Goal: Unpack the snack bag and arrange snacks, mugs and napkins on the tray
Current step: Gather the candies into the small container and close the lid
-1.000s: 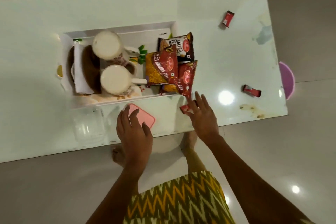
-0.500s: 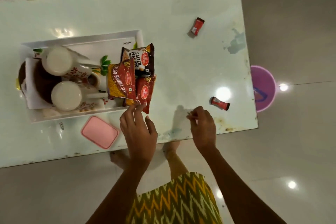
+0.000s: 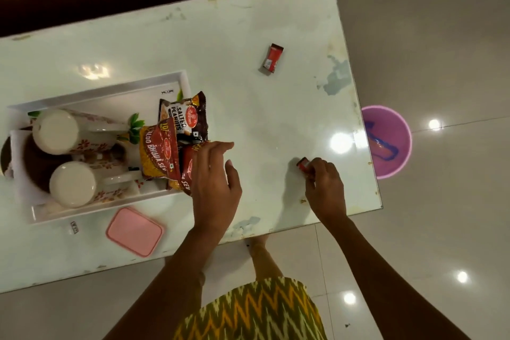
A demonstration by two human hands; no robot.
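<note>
Right hand (image 3: 325,188): fingers curled, pinching near bar (image 3: 303,164) low over the surface (image 3: 276,107), close to its front right corner. One end of the bar shows past the fingertips. Lifted or not: cannot tell

Left hand (image 3: 215,174): fingers loose, gripping nothing, held over the red packet (image 3: 186,171) that overhangs the right rim of the tray (image 3: 105,94). Contact with it unclear

Tray contents: two mugs (image 3: 59,131) on the left half, handles to the right. Bhujia packet (image 3: 157,152) and peanuts (image 3: 187,116) overlap at the right end. White folded sheet (image 3: 19,152) at the left end, probably napkins

Off tray: far bar (image 3: 271,58) lies alone toward the back of the surface, well apart from everything. Pink lid (image 3: 135,230) just in front of the tray

Step, as judged: collecting loose bars onto the tray. Late in the task

Method note: keep the pinch across the bar's width and lift clear before moving left. Set it on bare tray floor behind the packets, not on the leaning stack, where it could slide off. Left hand could first nudge the red packet inside the rim. Far bar next
</note>
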